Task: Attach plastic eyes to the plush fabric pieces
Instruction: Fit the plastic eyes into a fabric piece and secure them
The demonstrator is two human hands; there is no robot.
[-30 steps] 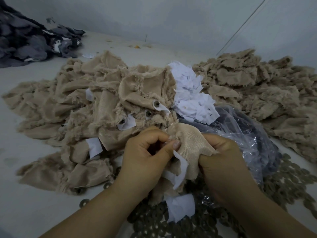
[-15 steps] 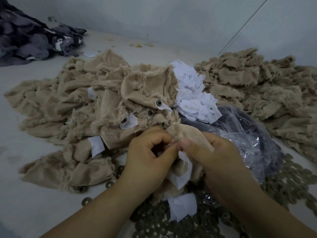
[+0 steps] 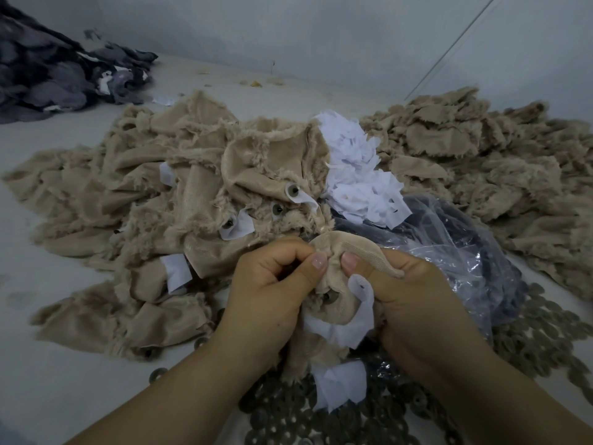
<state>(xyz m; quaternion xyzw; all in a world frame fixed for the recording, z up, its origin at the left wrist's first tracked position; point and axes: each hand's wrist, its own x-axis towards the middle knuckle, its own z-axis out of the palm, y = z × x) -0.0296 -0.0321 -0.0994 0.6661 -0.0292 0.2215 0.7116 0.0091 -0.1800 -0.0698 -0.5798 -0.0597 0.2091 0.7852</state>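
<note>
Two bare hands meet at the lower middle of the view over one beige plush piece (image 3: 337, 303). The left hand (image 3: 272, 290) has its fingers curled in and its thumb pressed against the fabric's upper fold; the right hand (image 3: 414, 303) grips the same fold from the other side, thumb on top, so both thumbs sit just beside each other with the cloth bunched between them. A small dark round spot on the held piece, below the thumbs, may be an eye post or washer, though it is too small to tell. A white paper tag (image 3: 362, 290) with one dark dot hangs from the piece by the right thumb. Behind the hands lie two beige fabric heaps: a left heap (image 3: 128, 200) and a right heap (image 3: 481, 162), with a white scrap pile (image 3: 356, 175) between them. On the left heap three fitted eyes (image 3: 292, 190) show, each beside a white tag. One clear plastic bag (image 3: 465, 248) lies just right of the hands. Grey washers (image 3: 545, 335) are scattered under and around the forearms, too many to count. One dark fabric pile (image 3: 54, 75) sits at the far left.
</note>
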